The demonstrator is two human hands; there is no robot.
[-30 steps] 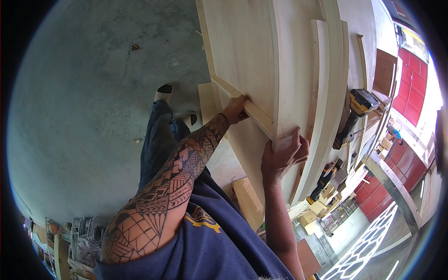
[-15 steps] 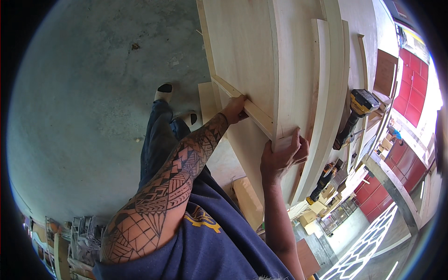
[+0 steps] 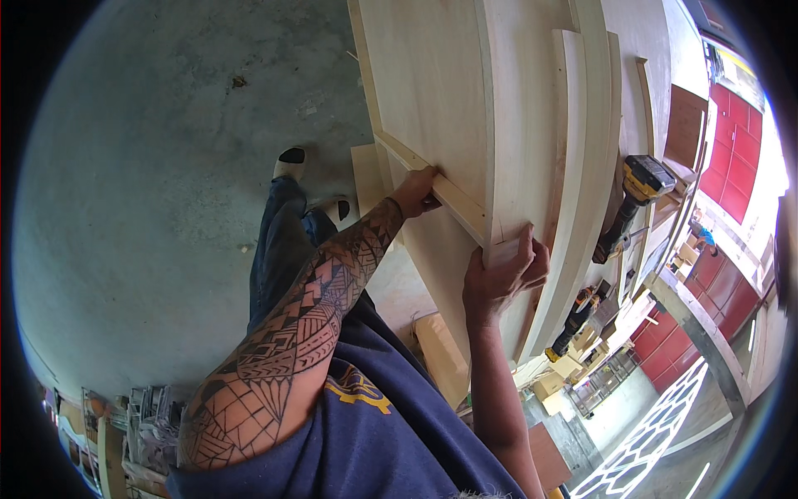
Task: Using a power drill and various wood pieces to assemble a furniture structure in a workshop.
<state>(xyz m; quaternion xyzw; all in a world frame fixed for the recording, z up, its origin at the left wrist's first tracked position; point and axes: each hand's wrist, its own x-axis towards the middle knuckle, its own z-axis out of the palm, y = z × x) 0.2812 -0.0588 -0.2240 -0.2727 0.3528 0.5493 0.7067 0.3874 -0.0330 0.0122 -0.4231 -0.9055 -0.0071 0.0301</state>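
Observation:
A narrow wooden strip (image 3: 458,204) lies slantwise across the end of a pale wooden panel (image 3: 428,75). My left hand (image 3: 416,193) is closed round the middle of this strip, fingers curled over its edge. At the strip's right end, my right hand (image 3: 505,279) grips the corner where it meets a long wooden edge (image 3: 489,108). The right thumb presses near the strip's end, and the index finger lies on the pale face beyond the edge. The remaining right fingers are curled; what lies under them is hidden.
Long wooden battens (image 3: 568,125) run alongside on the right. Beyond them lie a yellow-and-black cordless power tool (image 3: 636,195) and a second cordless tool (image 3: 575,324). Grey concrete floor (image 3: 166,166) spreads to the left. A cardboard-coloured block (image 3: 440,353) stands below the panel.
Both hands keep their grip on the strip and corner. The whole view has shifted very slightly; nothing else visibly moves.

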